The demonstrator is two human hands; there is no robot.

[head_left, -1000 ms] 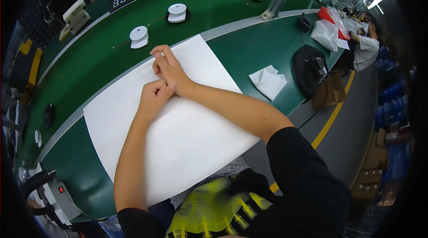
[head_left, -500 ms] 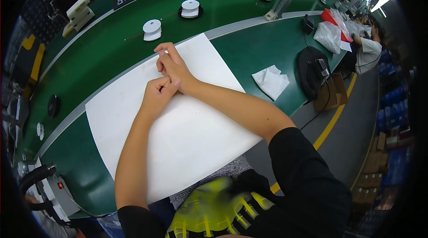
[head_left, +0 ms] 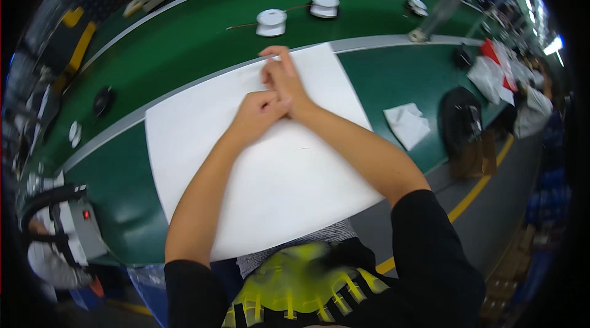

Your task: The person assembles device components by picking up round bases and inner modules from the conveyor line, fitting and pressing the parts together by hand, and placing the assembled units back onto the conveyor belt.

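Note:
My left hand [head_left: 260,114] rests on a large white sheet [head_left: 292,196], its fingers curled in and its thumb against the heel of my right hand. Just beyond it, my right hand [head_left: 285,81] is loosely curled, its index finger bent out to the left near the sheet's far edge. The two hands touch each other, and no object shows in either. Both forearms lie over the sheet. To the right of it, on the green table [head_left: 393,82], is a folded white cloth [head_left: 408,126].
White spools [head_left: 271,23] sit on the green conveyor [head_left: 190,45] beyond a metal rail. A metal post [head_left: 452,2] rises at far right. A grey box with a red switch [head_left: 87,223] stands at left. Plastic bags [head_left: 488,79], a black cushion-like thing [head_left: 460,119] and a person are at right.
The view has swung left, so the surroundings appear further right. My hands keep the same pose on the sheet. The spools still sit near the rail.

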